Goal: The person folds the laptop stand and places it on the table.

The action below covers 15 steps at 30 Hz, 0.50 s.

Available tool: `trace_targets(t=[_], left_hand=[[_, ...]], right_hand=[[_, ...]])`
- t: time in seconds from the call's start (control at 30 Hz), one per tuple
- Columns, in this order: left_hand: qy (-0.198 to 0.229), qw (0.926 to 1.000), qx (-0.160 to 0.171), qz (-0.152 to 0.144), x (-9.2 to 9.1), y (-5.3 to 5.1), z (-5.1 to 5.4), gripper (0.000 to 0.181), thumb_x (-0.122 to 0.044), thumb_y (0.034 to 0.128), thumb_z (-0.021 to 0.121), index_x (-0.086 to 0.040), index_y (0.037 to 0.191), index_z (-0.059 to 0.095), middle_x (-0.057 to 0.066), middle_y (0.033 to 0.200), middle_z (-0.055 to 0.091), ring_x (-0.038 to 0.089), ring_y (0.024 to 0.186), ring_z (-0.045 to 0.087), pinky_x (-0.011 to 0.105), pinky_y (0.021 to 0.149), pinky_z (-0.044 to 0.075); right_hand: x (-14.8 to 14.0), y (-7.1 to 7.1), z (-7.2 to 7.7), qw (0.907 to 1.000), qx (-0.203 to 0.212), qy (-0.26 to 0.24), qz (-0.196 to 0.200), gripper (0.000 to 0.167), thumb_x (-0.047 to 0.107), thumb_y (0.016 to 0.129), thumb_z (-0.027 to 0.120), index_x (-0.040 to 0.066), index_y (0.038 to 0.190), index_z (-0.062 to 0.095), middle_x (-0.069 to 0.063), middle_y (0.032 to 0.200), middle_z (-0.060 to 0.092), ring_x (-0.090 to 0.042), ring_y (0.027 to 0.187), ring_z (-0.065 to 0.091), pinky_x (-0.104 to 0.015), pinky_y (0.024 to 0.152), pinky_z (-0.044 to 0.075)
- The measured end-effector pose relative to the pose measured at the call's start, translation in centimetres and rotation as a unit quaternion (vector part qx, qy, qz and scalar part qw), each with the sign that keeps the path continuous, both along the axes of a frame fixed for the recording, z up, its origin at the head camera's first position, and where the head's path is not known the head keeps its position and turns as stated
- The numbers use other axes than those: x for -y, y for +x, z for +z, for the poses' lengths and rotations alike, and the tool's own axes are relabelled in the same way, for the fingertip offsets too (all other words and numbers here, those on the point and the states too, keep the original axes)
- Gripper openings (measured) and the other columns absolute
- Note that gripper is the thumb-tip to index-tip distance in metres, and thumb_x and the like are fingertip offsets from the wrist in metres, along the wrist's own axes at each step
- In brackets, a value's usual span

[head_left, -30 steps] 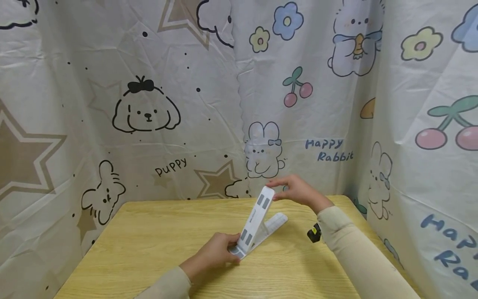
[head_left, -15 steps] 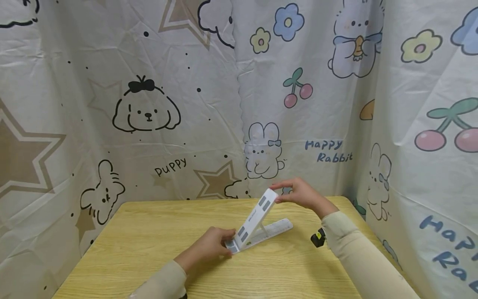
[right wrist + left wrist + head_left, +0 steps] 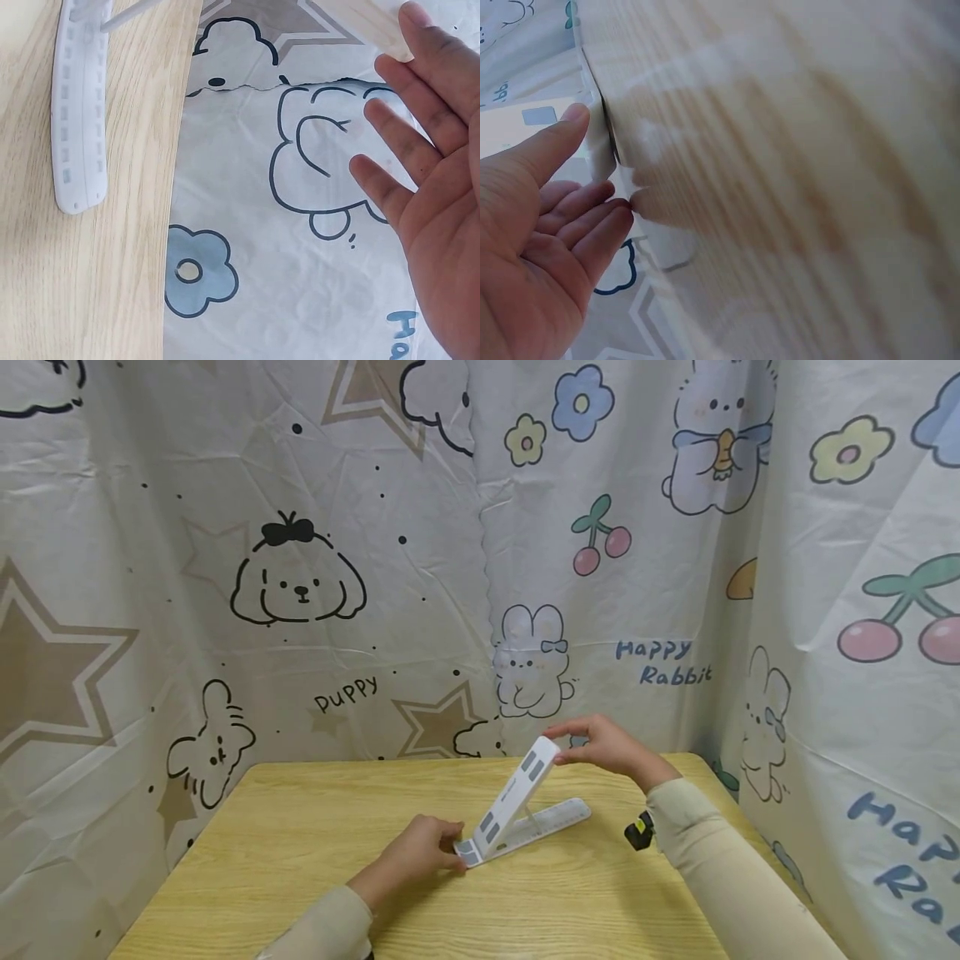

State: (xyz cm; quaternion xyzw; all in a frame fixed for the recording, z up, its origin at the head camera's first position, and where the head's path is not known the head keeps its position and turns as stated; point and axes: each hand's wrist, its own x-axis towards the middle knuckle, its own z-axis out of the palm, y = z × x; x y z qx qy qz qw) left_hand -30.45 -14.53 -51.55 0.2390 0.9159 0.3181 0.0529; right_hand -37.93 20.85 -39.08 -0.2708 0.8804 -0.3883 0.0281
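Observation:
A white folding stand with grey pads is spread in a V on the wooden table, its slotted base arm lying low and its upper arm slanting up to the right. At the hinged near-left end, the left hand grips the stand between thumb and fingers; in the left wrist view that hand has its thumb against the white end. The right hand pinches the raised tip of the upper arm. In the right wrist view, thumb and index of this hand meet the tip, with the slotted base lower on the table.
On the table's right side, by the right sleeve, is a small black object with a yellow-green mark. A printed curtain stands behind and beside the wooden table.
Since a second ago the base arm has come down toward the table and the V has widened. The left hand has shifted slightly left, the right hand slightly right. Both keep hold.

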Motion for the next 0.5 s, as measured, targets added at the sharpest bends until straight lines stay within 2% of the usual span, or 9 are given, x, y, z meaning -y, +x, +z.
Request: trace_targets(t=[0.07, 0.13, 0.27, 0.5], left_hand=[[-0.007, 0.9999, -0.01, -0.006, -0.1, 0.0, 0.0, 0.062, -0.022, 0.0781, 0.09, 0.002, 0.13, 0.068, 0.012, 0.118, 0.075, 0.006, 0.089, 0.064, 0.027, 0.081, 0.058], [-0.012, 0.9997, -0.015, -0.012, -0.1, -0.1, 0.0, 0.058, -0.021, 0.0788, 0.09, 0.001, 0.129, 0.069, 0.013, 0.122, 0.074, 0.006, 0.093, 0.065, 0.028, 0.086, 0.059], [-0.01, 0.9997, -0.008, -0.022, 0.0, -0.4, 0.1, 0.053, -0.017, 0.0807, 0.088, 0.001, 0.127, 0.07, 0.013, 0.128, 0.071, 0.012, 0.105, 0.069, 0.033, 0.092, 0.06], [0.012, 0.9995, 0.0, -0.028, 0.7, -1.3, -0.1, 0.055, -0.015, 0.0806, 0.088, 0.004, 0.128, 0.068, 0.017, 0.129, 0.07, 0.022, 0.112, 0.071, 0.038, 0.097, 0.058]], right_hand=[[-0.1, 0.1, 0.0, 1.0, 0.001, -0.002, -0.002, 0.049, 0.034, 0.081, 0.087, 0.023, 0.126, 0.074, -0.005, 0.14, 0.065, -0.039, 0.137, 0.052, -0.067, 0.115, 0.035], [-0.2, 0.1, -0.1, 0.9999, 0.006, -0.006, -0.009, 0.05, 0.035, 0.079, 0.089, 0.023, 0.125, 0.075, -0.005, 0.141, 0.064, -0.04, 0.138, 0.05, -0.068, 0.116, 0.033], [-0.3, 0.4, -0.1, 0.9997, 0.011, -0.013, -0.015, 0.05, 0.037, 0.077, 0.09, 0.023, 0.122, 0.076, -0.005, 0.142, 0.064, -0.04, 0.138, 0.05, -0.067, 0.115, 0.034], [-0.5, 1.5, -0.2, 0.9997, 0.0, -0.019, -0.012, 0.045, 0.038, 0.075, 0.091, 0.024, 0.116, 0.078, -0.004, 0.141, 0.064, -0.037, 0.136, 0.053, -0.064, 0.115, 0.037]])
